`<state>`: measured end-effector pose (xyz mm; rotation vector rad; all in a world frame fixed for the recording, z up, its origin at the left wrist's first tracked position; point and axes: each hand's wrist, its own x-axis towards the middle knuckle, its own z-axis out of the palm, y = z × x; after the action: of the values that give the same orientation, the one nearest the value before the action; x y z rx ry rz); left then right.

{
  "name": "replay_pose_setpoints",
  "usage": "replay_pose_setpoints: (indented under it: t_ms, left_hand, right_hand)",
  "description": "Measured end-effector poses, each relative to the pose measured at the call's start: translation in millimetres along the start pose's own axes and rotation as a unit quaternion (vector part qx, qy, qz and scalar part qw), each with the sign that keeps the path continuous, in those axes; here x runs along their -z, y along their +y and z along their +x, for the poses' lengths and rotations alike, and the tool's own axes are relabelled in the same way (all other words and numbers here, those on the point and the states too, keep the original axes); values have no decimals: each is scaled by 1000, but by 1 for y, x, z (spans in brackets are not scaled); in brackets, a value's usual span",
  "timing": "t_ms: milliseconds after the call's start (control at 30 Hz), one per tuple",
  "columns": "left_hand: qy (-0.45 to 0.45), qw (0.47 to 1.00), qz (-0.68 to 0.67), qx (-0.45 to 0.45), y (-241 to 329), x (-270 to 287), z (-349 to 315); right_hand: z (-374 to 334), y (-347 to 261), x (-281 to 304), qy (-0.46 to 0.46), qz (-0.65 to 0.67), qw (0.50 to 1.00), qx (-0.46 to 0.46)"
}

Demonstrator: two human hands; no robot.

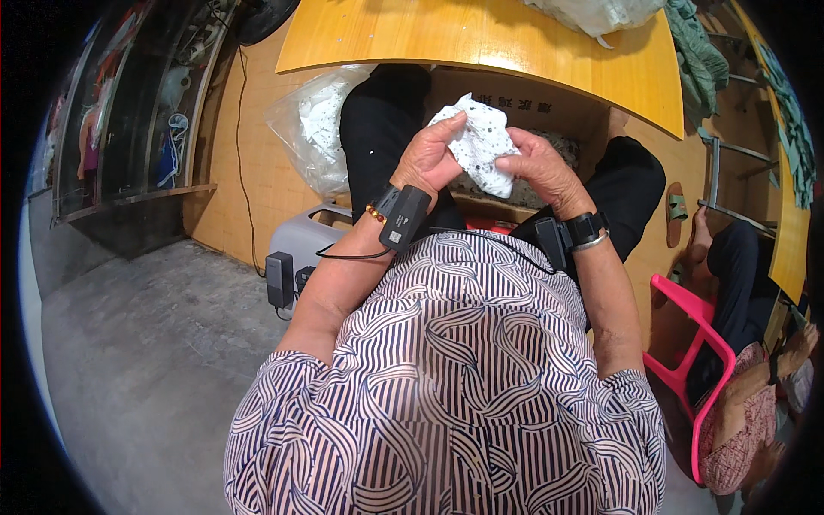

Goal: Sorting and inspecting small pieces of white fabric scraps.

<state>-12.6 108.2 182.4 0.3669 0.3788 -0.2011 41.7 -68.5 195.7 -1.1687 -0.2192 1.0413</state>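
My left fingers [450, 127] and right fingers [518, 165] pinch opposite sides of a speckled white cloth [481, 148] between them.

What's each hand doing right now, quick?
Left hand: closed, holding the left side of the white speckled piece.
Right hand: closed, holding its right side.

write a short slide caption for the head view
Left grip and right grip hold a speckled white sheet over an open box.

Black-speckled white cloth [482, 154], yellow table [481, 39]
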Motion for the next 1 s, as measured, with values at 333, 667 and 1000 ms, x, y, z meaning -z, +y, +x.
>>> replay_pose_setpoints:
  t_ms: [333,667,1000]
  left_hand:
    - [13,998,-44,-45,15,11,-9]
    - [-38,997,-32,-58,30,4,-24]
    - [-31,966,-49,-253,117,45,-59]
  right_hand:
    - [-10,10,29,46,52,998,-3]
    - [-4,17,26,86,17,994,-57]
    - [-12,19,24,117,-20,989,-93]
